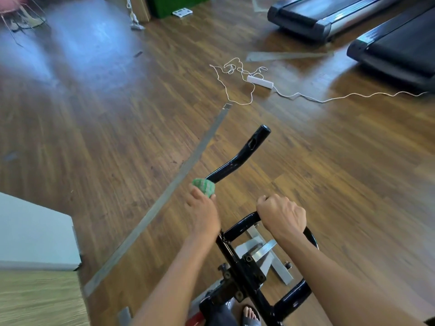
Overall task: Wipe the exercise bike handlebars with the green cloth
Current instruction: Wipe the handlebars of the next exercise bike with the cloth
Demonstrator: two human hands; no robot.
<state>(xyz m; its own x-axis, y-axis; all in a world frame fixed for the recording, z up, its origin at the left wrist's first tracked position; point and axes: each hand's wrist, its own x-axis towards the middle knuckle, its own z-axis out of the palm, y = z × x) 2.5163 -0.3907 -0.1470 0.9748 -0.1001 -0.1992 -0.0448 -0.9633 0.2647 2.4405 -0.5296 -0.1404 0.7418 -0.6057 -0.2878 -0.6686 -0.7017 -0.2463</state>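
The black exercise bike handlebars [242,158] rise from the lower centre of the head view, with one long arm bending up and away. My left hand [203,209] grips the bunched green cloth [203,187] wrapped round the lower part of that long arm. My right hand [281,216] grips the curved inner loop of the handlebars, fingers curled over the tube. The bike's stem and metal bracket [256,252] show between my forearms.
Wooden floor all round. A white power strip [260,81] with tangled cord lies ahead. Two black treadmills [329,17] stand at the top right. A pale wall corner [35,231] is at the left. A sandalled foot [250,315] shows by the bike's base.
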